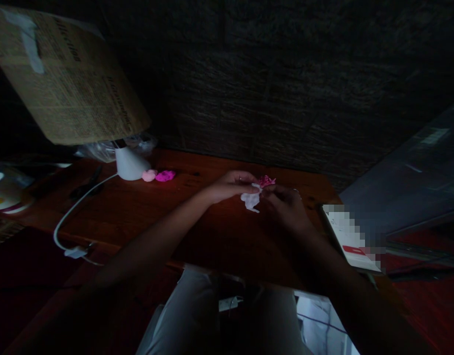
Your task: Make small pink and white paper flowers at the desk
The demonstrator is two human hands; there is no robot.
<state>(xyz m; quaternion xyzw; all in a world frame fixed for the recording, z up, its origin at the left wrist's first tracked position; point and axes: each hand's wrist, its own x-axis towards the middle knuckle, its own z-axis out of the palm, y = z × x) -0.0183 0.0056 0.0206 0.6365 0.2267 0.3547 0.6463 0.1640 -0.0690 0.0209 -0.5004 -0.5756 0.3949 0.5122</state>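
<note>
In the head view, the left hand (232, 189) is nearly closed, pinching a crumpled white piece (251, 198) above the wooden tabletop (227, 231). The right hand (286, 202), fingers curled, meets it at the piece's right edge; its exact grip is too dark to tell. A pink ruffled piece (266, 181) sits between the fingertips, just behind the white one.

Reading lampshade (71, 81) in my view — large dark print ending "ection", tilted; second dark line below starts with "H", rest too unclear. Small print and marks on booklet (345, 237) — can't read.
</note>
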